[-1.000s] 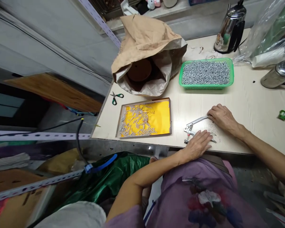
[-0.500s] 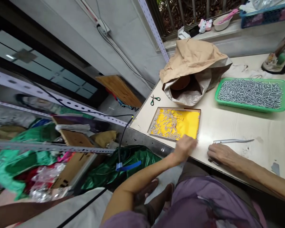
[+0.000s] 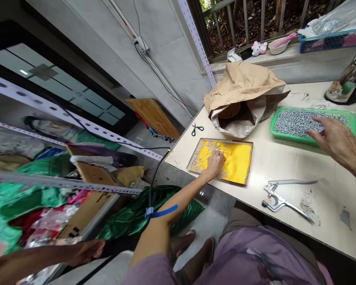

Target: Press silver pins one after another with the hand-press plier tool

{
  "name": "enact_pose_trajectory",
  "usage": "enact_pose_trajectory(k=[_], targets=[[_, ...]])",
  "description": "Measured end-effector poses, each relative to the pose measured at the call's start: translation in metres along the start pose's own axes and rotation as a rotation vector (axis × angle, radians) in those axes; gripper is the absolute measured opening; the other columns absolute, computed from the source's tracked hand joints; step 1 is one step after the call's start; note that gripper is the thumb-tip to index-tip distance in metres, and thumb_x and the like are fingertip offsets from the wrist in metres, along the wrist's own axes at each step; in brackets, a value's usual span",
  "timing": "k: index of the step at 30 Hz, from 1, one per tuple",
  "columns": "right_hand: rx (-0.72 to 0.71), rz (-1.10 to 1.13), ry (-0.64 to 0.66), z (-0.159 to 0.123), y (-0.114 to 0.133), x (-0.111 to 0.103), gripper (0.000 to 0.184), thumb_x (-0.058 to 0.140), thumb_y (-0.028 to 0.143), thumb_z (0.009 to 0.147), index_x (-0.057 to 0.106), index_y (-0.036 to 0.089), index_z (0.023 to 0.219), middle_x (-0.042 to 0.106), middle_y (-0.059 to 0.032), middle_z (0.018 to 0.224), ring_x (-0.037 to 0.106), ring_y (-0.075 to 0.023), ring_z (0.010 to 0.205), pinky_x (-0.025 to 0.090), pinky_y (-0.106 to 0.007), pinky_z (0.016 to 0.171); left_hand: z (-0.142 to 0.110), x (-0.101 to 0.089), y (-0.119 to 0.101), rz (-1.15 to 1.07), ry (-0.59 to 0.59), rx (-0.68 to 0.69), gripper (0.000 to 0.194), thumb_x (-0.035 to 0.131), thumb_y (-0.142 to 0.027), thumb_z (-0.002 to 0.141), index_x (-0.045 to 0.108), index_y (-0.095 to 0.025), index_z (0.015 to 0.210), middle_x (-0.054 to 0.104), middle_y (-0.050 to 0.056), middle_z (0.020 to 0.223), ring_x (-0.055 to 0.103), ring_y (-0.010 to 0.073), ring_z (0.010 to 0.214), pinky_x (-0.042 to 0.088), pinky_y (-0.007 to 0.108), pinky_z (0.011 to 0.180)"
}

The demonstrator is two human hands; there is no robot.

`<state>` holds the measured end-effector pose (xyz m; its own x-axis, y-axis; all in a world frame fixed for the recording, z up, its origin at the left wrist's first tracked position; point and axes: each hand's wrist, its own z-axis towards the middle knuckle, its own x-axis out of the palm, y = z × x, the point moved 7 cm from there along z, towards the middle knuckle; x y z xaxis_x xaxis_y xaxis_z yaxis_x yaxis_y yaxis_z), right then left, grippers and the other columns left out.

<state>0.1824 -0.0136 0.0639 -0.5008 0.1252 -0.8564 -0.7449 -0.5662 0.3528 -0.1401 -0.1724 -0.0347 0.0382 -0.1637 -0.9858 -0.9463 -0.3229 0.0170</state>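
Observation:
My left hand (image 3: 216, 161) is low over a shallow cardboard tray (image 3: 248, 166) lined with yellow. Its fingers are bunched together; what they pinch, if anything, is hidden. Small metal pins (image 3: 197, 160) lie scattered around it in the left half of the tray. My right hand (image 3: 338, 140) is at the front edge of a green plastic bin (image 3: 293, 139), thumb and index finger spread above the heap of silvery metal pieces (image 3: 296, 120) inside. Hand pliers (image 3: 277, 202) with long handles lie on the table below the bin, touched by neither hand.
A crumpled brown paper bag (image 3: 246, 83) gapes behind the tray. Green-handled scissors (image 3: 197, 129) lie left of it. A glass kettle (image 3: 344, 81) stands at the back right. On the left, another person's hand (image 3: 87, 251) shows beside a dark cable (image 3: 154, 170) along the shelving.
My right hand has left the pliers and moved up and right to the green bin. My left hand has gone from the tray's front edge to over the pins.

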Motion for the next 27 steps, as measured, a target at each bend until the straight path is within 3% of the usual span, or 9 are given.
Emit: enact_pose_trajectory(k=[3,8,10,12,16,19,22,27], targets=[[-0.115,-0.021,0.033,-0.02,0.012,0.012,0.067,0.02,0.063,0.095,0.058,0.019,0.127,0.06,-0.0173,0.115,0.063,-0.032,0.09,0.055,-0.05,0.07,0.005,-0.004,-0.002,0.016,0.029,-0.004,0.022,0.049,-0.021,0.092,0.07,-0.014,0.095,0.065,0.013,0.11,0.053,0.0237,0.112,0.048,0.03,0.084],[-0.246,0.073,0.092,-0.093,0.053,0.023,0.039,0.036,0.04,0.099,0.065,0.019,0.114,0.062,-0.0129,0.118,0.066,-0.0238,0.093,0.058,-0.037,0.072,0.011,-0.017,0.001,0.001,0.061,-0.042,0.02,0.053,-0.013,0.084,0.073,-0.009,0.088,0.07,0.016,0.099,0.062,0.0252,0.099,0.048,0.031,0.082],[-0.226,0.1,0.118,-0.119,0.059,0.022,0.035,0.037,0.035,0.099,0.066,0.02,0.112,0.063,-0.0112,0.116,0.067,-0.0218,0.095,0.058,-0.034,0.074,0.003,-0.022,-0.01,-0.082,0.037,0.001,0.021,0.052,-0.012,0.083,0.073,-0.01,0.086,0.071,0.013,0.093,0.064,0.0231,0.091,0.049,0.031,0.081],[-0.196,0.125,0.141,-0.141,0.061,0.021,0.034,0.037,0.032,0.099,0.067,0.02,0.11,0.065,-0.01,0.113,0.067,-0.02,0.093,0.058,-0.033,0.076,-0.017,-0.023,-0.032,-0.318,0.036,0.077,0.018,0.055,-0.017,0.082,0.073,-0.013,0.084,0.072,0.008,0.084,0.065,0.0187,0.08,0.049,0.028,0.075],[-0.141,0.162,0.169,-0.17,0.058,0.025,0.032,0.038,0.03,0.099,0.068,0.02,0.107,0.066,-0.009,0.109,0.066,-0.0196,0.094,0.058,-0.034,0.079,-0.07,0.002,-0.092,-0.872,0.269,0.175,0.024,0.062,-0.035,0.079,0.073,-0.014,0.08,0.067,0.002,0.065,0.058,0.0117,0.059,0.046,0.021,0.058],[-0.128,0.158,0.165,-0.183,0.06,0.031,0.031,0.04,0.028,0.098,0.069,0.02,0.106,0.067,-0.0105,0.107,0.064,-0.0224,0.099,0.057,-0.038,0.083,-0.091,0.026,-0.122,-1.021,0.386,0.113,0.031,0.069,-0.042,0.074,0.073,-0.011,0.074,0.064,0.001,0.058,0.052,0.0099,0.054,0.04,0.019,0.051],[-0.119,0.144,0.148,-0.191,0.063,0.035,0.03,0.042,0.026,0.097,0.069,0.019,0.105,0.067,-0.0113,0.106,0.062,-0.0241,0.097,0.055,-0.042,0.086,-0.093,0.043,-0.132,-1.029,0.418,0.056,0.033,0.073,-0.043,0.068,0.071,-0.01,0.067,0.063,0.001,0.056,0.05,0.0094,0.054,0.037,0.019,0.05],[-0.103,0.153,0.147,-0.203,0.062,0.038,0.028,0.043,0.025,0.097,0.07,0.016,0.103,0.068,-0.0119,0.103,0.061,-0.0238,0.094,0.056,-0.039,0.081,-0.09,0.055,-0.129,-0.941,0.441,-0.008,0.03,0.074,-0.04,0.065,0.069,-0.01,0.064,0.062,0.0,0.055,0.05,0.0089,0.054,0.036,0.019,0.052]])
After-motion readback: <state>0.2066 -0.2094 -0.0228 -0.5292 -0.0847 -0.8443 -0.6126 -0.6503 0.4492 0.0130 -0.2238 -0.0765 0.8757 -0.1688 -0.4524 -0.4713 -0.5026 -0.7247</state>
